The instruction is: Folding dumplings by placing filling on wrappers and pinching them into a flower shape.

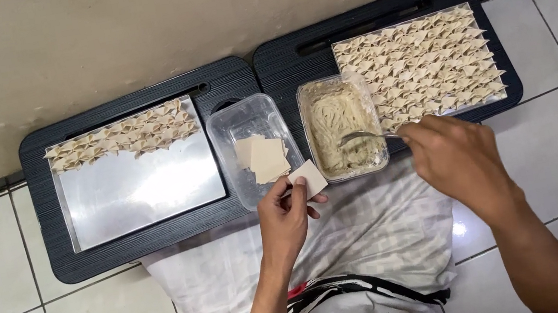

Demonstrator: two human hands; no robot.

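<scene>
My left hand (282, 218) holds a square pale dough wrapper (310, 177) by its near corner, just in front of a clear plastic box (227, 123) with a few more wrappers (264, 157) in it. My right hand (453, 155) grips the handle of a metal fork (361, 136), whose tines rest in the pale minced filling (337, 123) inside a second clear plastic tub (302, 96).
Two black lap tables (48, 212) stand side by side against a beige wall. The left one bears a steel tray (139, 189) with rows of folded dumplings (123, 136) along its far edge. A right tray (340, 46) is covered with folded dumplings (423, 62). White floor tiles surround them; a pale cloth (376, 231) lies over my lap.
</scene>
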